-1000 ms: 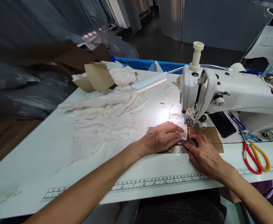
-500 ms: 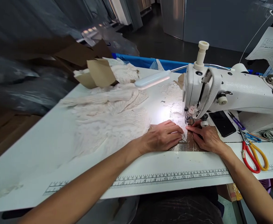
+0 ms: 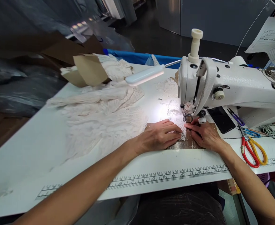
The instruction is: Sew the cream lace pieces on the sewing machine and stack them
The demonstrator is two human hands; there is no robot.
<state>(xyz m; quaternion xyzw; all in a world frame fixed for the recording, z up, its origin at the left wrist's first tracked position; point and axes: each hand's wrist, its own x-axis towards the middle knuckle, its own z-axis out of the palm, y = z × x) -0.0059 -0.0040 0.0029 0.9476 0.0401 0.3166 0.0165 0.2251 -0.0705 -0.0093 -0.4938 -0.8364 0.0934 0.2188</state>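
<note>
White lace lies under the needle area of a white sewing machine, close to the presser foot. My left hand rests flat over the lace, its fingers stretched toward the foot and pressing the fabric down. From the other side, my right hand has its fingertips closed at the lace's right edge, just in front of the foot. Both hands are over a shiny brownish metal plate. The underside of my left fingers is hidden.
Piled white lace fabric covers the table's left. A lamp lights the needle area. Red-and-yellow-handled scissors, purple-handled snips and a black phone lie right. A printed ruler runs along the front edge.
The whole view has shifted slightly, so everything appears a little further left and up. Both hands keep nearly the same place on the lace beside the presser foot.
</note>
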